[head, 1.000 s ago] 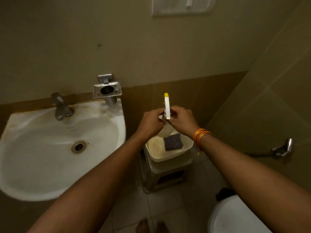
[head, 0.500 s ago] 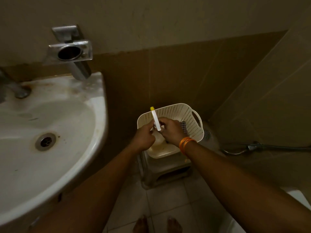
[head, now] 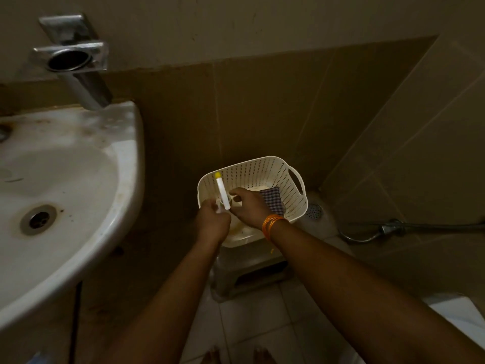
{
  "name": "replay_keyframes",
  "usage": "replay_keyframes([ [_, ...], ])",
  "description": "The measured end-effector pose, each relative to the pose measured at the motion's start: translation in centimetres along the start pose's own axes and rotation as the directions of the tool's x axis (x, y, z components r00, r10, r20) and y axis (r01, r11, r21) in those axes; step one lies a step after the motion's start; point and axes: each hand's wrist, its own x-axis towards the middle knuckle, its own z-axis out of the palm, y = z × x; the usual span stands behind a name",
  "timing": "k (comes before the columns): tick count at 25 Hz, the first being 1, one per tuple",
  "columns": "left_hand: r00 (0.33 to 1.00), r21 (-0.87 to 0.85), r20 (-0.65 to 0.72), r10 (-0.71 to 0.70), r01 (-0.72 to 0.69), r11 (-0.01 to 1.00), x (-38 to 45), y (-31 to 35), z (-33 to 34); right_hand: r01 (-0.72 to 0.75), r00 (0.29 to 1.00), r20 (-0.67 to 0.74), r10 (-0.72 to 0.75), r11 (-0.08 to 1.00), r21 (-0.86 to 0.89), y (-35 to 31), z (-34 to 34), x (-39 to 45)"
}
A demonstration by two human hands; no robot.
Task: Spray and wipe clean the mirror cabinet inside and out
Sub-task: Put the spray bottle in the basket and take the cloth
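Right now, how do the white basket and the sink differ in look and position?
The basket has perforated walls and a handle cutout; the sink is smooth and solid, with a drain. The basket sits low on a stool; the sink stands higher against the wall. The basket holds a checked cloth; the sink's bowl holds nothing. Both are whitish and stained.

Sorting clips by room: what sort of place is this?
Most likely a small bathroom: a white wall-hung washbasin with a drain, tiled walls, and a hose fitting low on the wall.
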Motion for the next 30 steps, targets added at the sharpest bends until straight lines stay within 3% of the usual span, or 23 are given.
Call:
replay_keyframes([
  [2,0.990,-0.152,-0.125,-0.060,0.041,0.988,-2.5,0.0,0.4,-0.092,0.996,0.009,0.094,0.989,-0.113,1.5,-1.3,0.2],
  [4,0.982,-0.119,-0.151,0.118,-0.136,0.984,-4.2,0.6,1.2,-0.136,0.989,0.014,0.146,0.949,-0.286,3.5,-2.7,0.9],
  [6,0.959,-0.039,0.001,0.284,-0.284,0.958,-3.9,1.7,2.8,-0.158,0.986,-0.013,0.167,0.905,-0.396,5.1,-3.8,2.0],
  [7,0.948,-0.014,0.116,0.297,-0.297,0.955,-2.8,2.1,4.0,-0.149,0.987,-0.016,0.157,0.890,-0.432,5.6,-4.2,2.6],
  [9,0.923,0.015,0.328,0.203,-0.220,0.975,-0.3,2.6,6.3,-0.114,0.991,0.004,0.133,0.865,-0.488,6.4,-4.6,4.1],
  [10,0.921,0.040,0.371,0.120,-0.146,0.989,1.0,2.7,7.3,-0.105,0.991,0.015,0.131,0.852,-0.513,6.8,-4.7,4.8],
  [13,0.915,0.169,0.400,-0.045,-0.026,0.985,4.9,2.1,9.3,-0.114,0.987,0.025,0.158,0.805,-0.582,8.4,-4.2,7.2],
  [18,0.855,0.297,0.504,-0.124,-0.037,0.954,9.6,-1.6,12.4,-0.076,0.995,-0.001,0.103,0.730,-0.679,8.5,-3.3,9.1],
  [21,0.844,0.216,0.525,-0.111,-0.006,0.976,10.5,-2.7,13.2,-0.097,0.995,-0.041,0.096,0.714,-0.694,7.3,-3.9,8.3],
  [25,0.890,0.109,0.455,-0.001,-0.054,0.993,5.6,1.1,10.2,-0.078,0.993,-0.116,0.001,0.746,-0.661,4.6,-6.1,5.7],
  [27,0.903,0.051,0.425,0.057,-0.087,0.995,3.5,3.0,9.1,-0.058,0.993,-0.114,-0.009,0.824,-0.564,3.1,-7.3,4.5],
  [30,0.930,-0.029,0.347,0.124,-0.121,0.992,0.3,6.9,6.6,-0.082,0.988,-0.150,0.045,0.964,-0.252,-0.1,-9.7,2.1],
])
